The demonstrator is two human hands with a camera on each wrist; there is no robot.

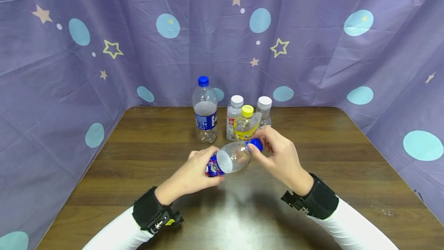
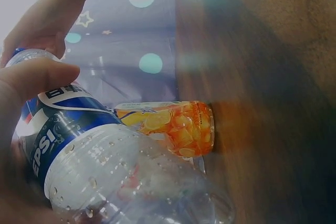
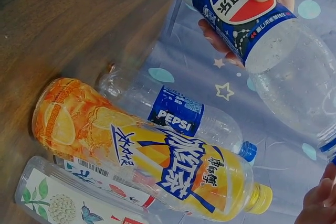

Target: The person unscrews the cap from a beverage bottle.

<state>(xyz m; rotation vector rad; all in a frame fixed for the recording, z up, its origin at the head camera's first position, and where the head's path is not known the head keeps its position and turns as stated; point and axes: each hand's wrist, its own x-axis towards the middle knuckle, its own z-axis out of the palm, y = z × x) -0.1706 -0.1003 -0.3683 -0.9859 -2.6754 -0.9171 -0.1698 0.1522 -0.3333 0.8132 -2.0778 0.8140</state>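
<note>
A clear Pepsi bottle [image 1: 237,156] with a blue label is held tilted above the table, its neck toward the right. My left hand [image 1: 194,171] grips it around the label, thumb and fingers on opposite sides. At the neck, my right hand [image 1: 279,157] pinches the blue cap [image 1: 257,144] between thumb and fingers. In the right wrist view the label [image 3: 236,3] shows between the left fingers, while the cap is mostly cut off by the frame edge. Water droplets cling inside the bottle's lower part [image 2: 121,171] in the left wrist view.
Behind the hands stand a second Pepsi bottle [image 1: 205,103] with a blue cap, a yellow-capped tea bottle [image 3: 157,150] with an orange label, and two white-capped bottles, one left [image 1: 230,120] and one right [image 1: 264,108]. A purple curtain [image 1: 222,49] hangs behind the wooden table [image 1: 156,134].
</note>
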